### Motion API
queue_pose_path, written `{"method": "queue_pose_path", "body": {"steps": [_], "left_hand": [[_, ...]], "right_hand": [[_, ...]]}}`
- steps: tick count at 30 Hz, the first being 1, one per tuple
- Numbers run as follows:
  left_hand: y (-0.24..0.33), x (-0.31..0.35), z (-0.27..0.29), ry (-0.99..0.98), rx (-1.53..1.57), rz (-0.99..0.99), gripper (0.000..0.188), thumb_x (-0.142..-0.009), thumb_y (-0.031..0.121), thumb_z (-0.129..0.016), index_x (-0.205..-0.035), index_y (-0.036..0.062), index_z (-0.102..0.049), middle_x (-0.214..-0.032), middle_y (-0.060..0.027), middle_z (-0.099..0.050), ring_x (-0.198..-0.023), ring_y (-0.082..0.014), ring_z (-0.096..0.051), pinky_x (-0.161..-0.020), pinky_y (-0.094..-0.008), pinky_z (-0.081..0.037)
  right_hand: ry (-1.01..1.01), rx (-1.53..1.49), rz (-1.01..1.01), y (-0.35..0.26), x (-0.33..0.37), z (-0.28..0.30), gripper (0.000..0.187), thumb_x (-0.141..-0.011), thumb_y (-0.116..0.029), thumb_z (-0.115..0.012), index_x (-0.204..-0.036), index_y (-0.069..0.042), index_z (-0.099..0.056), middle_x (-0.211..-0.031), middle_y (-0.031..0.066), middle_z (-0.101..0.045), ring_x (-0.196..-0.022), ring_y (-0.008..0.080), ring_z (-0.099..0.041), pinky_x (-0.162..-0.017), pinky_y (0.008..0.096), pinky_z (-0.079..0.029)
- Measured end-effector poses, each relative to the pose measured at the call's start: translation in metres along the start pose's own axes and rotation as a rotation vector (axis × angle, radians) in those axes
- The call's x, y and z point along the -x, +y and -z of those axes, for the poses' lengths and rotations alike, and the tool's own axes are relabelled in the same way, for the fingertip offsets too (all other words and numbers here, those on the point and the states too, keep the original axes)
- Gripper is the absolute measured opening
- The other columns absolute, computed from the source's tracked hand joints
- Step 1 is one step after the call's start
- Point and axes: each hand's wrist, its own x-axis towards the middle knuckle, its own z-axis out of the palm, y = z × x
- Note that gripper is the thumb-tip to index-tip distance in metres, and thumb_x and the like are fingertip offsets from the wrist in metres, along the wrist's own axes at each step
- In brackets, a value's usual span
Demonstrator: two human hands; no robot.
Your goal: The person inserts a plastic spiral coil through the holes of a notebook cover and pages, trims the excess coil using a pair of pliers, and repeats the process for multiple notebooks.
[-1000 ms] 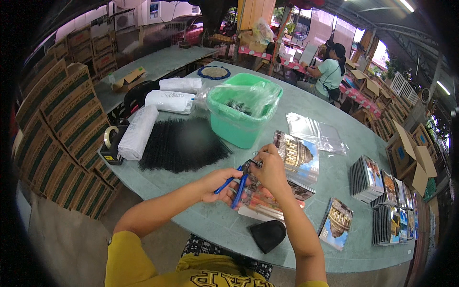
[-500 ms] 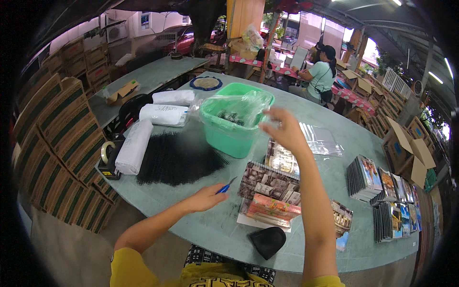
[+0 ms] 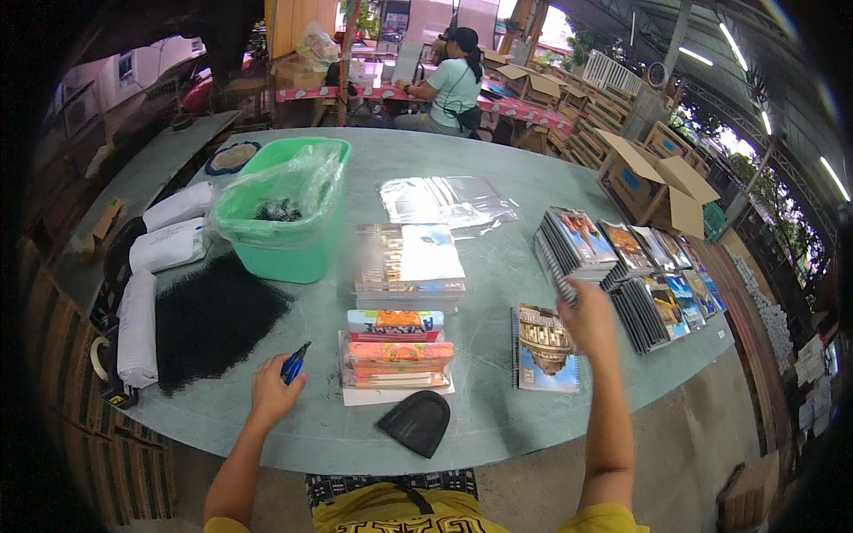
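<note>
One pair of blue-handled, dark-tipped pliers (image 3: 293, 365) sits inside your closed left grip (image 3: 277, 391); your right grip (image 3: 590, 318), hold unclear, is at the blue-and-tan rectangular spiral-bound notebook's (image 3: 544, 348) right edge.

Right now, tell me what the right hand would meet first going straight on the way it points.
The right hand would likely meet the tall notebook stack just ahead; depth is unclear, so they may already touch.

1. Head cam, left of a worn pair, faces down and ahead over table (image 3: 490, 306).
2. Wide fisheye: straight edges bend, dark rim.
3. Close to left hand (image 3: 277, 391) and right hand (image 3: 588, 318), lower half.
4. Farther off: co-worker (image 3: 455, 87), near top.
</note>
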Motion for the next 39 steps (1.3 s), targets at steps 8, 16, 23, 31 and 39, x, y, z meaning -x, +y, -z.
{"method": "queue_pose_path", "body": {"steps": [8, 16, 23, 31, 39], "left_hand": [[0.007, 0.029, -0.013, 0.11, -0.264, -0.151, 0.053, -0.07, 0.03, -0.068, -0.114, 0.0027, -0.053, -0.106, -0.0161, -0.05, -0.104, -0.0331, -0.043, -0.091, -0.0457, -0.031], [0.01, 0.025, -0.018, 0.155, -0.298, -0.115, 0.055, -0.071, 0.033, -0.067, -0.114, 0.002, -0.053, -0.109, -0.0154, -0.049, -0.107, -0.0324, -0.042, -0.092, -0.047, -0.03], [0.012, 0.027, -0.014, 0.182, -0.309, -0.111, 0.055, -0.071, 0.035, -0.068, -0.113, 0.0032, -0.053, -0.109, -0.015, -0.049, -0.106, -0.0325, -0.042, -0.091, -0.047, -0.029], [0.013, 0.027, -0.012, 0.186, -0.268, -0.081, 0.052, -0.071, 0.035, -0.068, -0.11, 0.0028, -0.054, -0.107, -0.0141, -0.049, -0.104, -0.0322, -0.042, -0.089, -0.046, -0.03], [0.022, 0.013, -0.016, 0.307, -0.194, -0.309, 0.049, -0.075, 0.033, -0.068, -0.112, 0.0036, -0.054, -0.113, -0.018, -0.048, -0.11, -0.0352, -0.041, -0.095, -0.0488, -0.03]], "right_hand": [[-0.253, -0.107, -0.136, 0.066, 0.052, -0.146, 0.031, -0.083, -0.023, -0.055, -0.092, 0.007, -0.055, -0.087, 0.0307, -0.059, -0.082, 0.0442, -0.059, -0.074, 0.0484, -0.047], [-0.119, -0.521, 0.306, -0.053, -0.035, -0.138, 0.02, -0.079, -0.007, -0.058, -0.098, -0.004, -0.062, -0.09, 0.0155, -0.062, -0.082, 0.0341, -0.06, -0.074, 0.0415, -0.048], [-0.21, 0.129, 0.972, -0.177, -0.062, -0.161, 0.047, -0.077, -0.023, -0.068, -0.12, -0.021, -0.052, -0.124, 0.0113, -0.05, -0.11, 0.0305, -0.051, -0.086, 0.0405, -0.048], [-0.351, 0.101, 1.004, -0.165, -0.062, -0.164, 0.04, -0.079, -0.025, -0.066, -0.117, -0.022, -0.054, -0.122, 0.0115, -0.054, -0.108, 0.0296, -0.054, -0.082, 0.0407, -0.049], [-0.206, -0.634, 0.687, -0.166, -0.076, -0.107, 0.043, -0.082, -0.005, -0.059, -0.123, -0.009, -0.047, -0.107, 0.0196, -0.061, -0.083, 0.0298, -0.063, -0.072, 0.0355, -0.051]]}}
